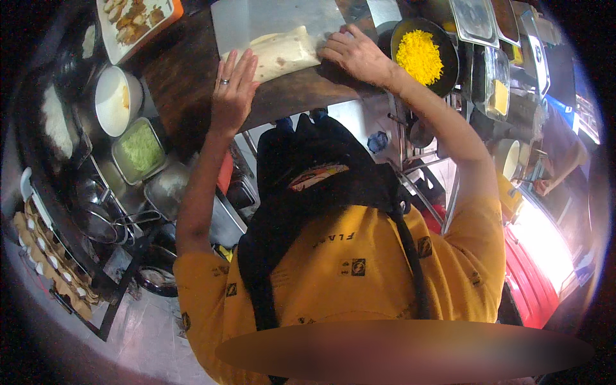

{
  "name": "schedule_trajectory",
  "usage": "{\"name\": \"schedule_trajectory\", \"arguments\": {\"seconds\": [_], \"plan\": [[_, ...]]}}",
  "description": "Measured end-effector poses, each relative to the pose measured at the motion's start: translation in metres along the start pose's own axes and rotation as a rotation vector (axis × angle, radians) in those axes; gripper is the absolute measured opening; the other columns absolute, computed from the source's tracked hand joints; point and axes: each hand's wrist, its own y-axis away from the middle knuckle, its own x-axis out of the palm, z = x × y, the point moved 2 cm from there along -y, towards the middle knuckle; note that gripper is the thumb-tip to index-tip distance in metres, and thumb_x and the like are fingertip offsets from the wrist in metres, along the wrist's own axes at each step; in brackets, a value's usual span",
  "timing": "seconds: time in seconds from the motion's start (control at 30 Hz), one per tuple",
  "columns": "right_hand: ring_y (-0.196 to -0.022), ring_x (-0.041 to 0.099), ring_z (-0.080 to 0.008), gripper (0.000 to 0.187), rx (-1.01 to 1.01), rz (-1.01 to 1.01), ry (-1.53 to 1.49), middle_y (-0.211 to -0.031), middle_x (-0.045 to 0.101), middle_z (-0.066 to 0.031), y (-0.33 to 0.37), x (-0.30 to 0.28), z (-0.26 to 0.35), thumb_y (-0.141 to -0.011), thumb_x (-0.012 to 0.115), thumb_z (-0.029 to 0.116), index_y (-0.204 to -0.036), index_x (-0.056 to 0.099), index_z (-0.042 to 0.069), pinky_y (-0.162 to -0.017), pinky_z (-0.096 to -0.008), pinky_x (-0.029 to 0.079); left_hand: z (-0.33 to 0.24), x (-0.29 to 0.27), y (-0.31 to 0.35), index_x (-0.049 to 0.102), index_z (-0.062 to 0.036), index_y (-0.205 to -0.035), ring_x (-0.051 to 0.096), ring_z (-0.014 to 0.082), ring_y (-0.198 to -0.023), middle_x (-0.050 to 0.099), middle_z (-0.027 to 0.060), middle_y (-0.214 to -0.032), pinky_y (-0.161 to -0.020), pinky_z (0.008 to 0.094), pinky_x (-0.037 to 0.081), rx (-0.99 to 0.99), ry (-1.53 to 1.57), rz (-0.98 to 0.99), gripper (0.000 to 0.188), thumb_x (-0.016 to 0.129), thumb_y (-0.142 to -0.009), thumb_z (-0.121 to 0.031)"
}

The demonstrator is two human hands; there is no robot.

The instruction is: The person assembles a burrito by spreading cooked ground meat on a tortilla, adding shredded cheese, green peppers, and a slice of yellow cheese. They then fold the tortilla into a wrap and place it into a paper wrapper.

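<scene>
A rolled flour tortilla wrap (282, 56) with brown toasted spots lies across a pale sheet (247, 19) on the dark wooden table. My left hand (235, 90), a ring on one finger, rests with straight fingers against the wrap's left end. At the right end is my right hand (357, 56), its fingers curled in and the knuckles up. Those fingertips meet or nearly meet the tortilla; whatever is inside them is hidden. The filling of the wrap cannot be seen.
Right of the table sit a dark pan (451, 67) of yellow shreds and clear containers (491, 80). Leftward are an orange-edged tray (168, 22) of browned pieces, a white bowl (106, 106) and a tub of shredded greens (141, 149). Another person's hand (544, 186) shows far right.
</scene>
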Motion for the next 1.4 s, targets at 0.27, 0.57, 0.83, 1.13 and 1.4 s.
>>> {"name": "schedule_trajectory", "arguments": {"seconds": [0.27, 0.57, 0.83, 1.13, 1.4], "plan": [[-0.113, 0.045, -0.0175, 0.02, 0.007, 0.36, 0.005, -0.103, 0.055, 0.0027, -0.059, -0.039, -0.01, -0.074, 0.064, 0.018, -0.094, 0.067, 0.022, -0.09, -0.0486, 0.034, 0.002, -0.002, -0.002, 0.049, -0.0059, -0.134, 0.037, 0.033, -0.134, 0.044, 0.0089, -0.143, -0.11, 0.049, 0.031, 0.035, 0.003, 0.027, 0.056, 0.065, -0.082, -0.015], [-0.106, 0.051, -0.0309, 0.057, 0.824, -0.049, 0.065, -0.103, 0.056, -0.0132, -0.036, -0.03, 0.011, -0.068, 0.075, 0.043, -0.107, 0.056, 0.006, -0.087, -0.0478, 0.043, -0.004, -0.013, -0.006, 0.049, -0.0049, -0.135, 0.039, 0.0339, -0.133, 0.044, 0.0107, -0.143, -0.109, 0.0495, 0.032, 0.08, 0.048, -0.046, 0.052, 0.062, -0.085, -0.014], [-0.085, 0.068, -0.0331, 0.067, 1.363, 0.033, -0.454, -0.088, 0.068, -0.0207, -0.024, -0.02, 0.037, -0.07, 0.074, 0.055, -0.101, 0.062, -0.004, -0.074, -0.0428, 0.053, -0.003, -0.01, -0.003, 0.048, -0.0062, -0.135, 0.038, 0.0336, -0.134, 0.044, 0.0101, -0.143, -0.11, 0.0491, 0.032, 0.052, 0.072, -0.031, 0.05, 0.061, -0.088, -0.015], [-0.074, 0.066, -0.0203, 0.038, 1.33, -0.328, -0.825, -0.08, 0.069, -0.0137, -0.023, 0.02, 0.027, -0.078, 0.072, 0.029, -0.099, 0.065, -0.002, -0.069, -0.0342, 0.05, -0.001, -0.011, -0.001, 0.047, -0.0077, -0.136, 0.036, 0.0325, -0.135, 0.042, 0.0091, -0.144, -0.11, 0.0486, 0.031, 0.034, 0.071, -0.009, 0.051, 0.061, -0.088, -0.017], [-0.091, 0.061, -0.0263, 0.017, 1.046, -0.778, -0.598, -0.11, 0.062, -0.0178, -0.042, 0.018, 0.065, -0.091, 0.051, 0.009, -0.105, 0.055, 0.0, -0.082, -0.0343, 0.046, -0.001, -0.015, -0.001, 0.042, -0.0056, -0.139, 0.031, 0.0332, -0.138, 0.037, 0.0104, -0.147, -0.113, 0.0473, 0.026, 0.025, 0.128, -0.009, 0.058, 0.062, -0.085, -0.013]]}}
